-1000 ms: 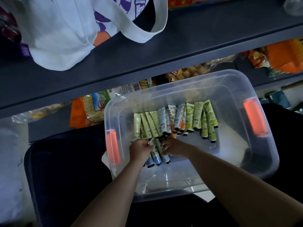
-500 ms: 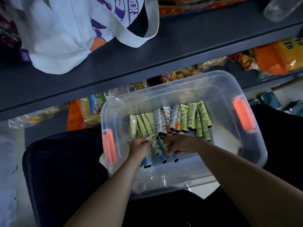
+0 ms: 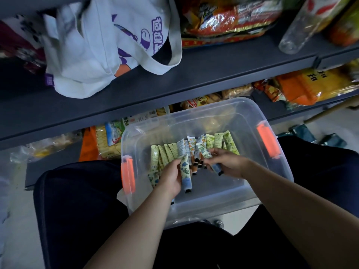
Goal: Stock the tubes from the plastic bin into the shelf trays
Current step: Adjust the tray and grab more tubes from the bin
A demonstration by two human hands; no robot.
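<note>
A: In the head view, where are the tubes?

B: A row of tubes [image 3: 194,148] lies inside the clear plastic bin [image 3: 250,121], toward its far wall. The bin rests on the person's lap, below the dark shelf [image 3: 194,74].

A: And the hands?

B: The left hand [image 3: 170,178] has its fingers curled round a blue-green tube [image 3: 186,174]. The right hand [image 3: 228,162] grips another tube [image 3: 210,160] near the row. A white tote bag [image 3: 93,55] sits on the shelf.
</note>
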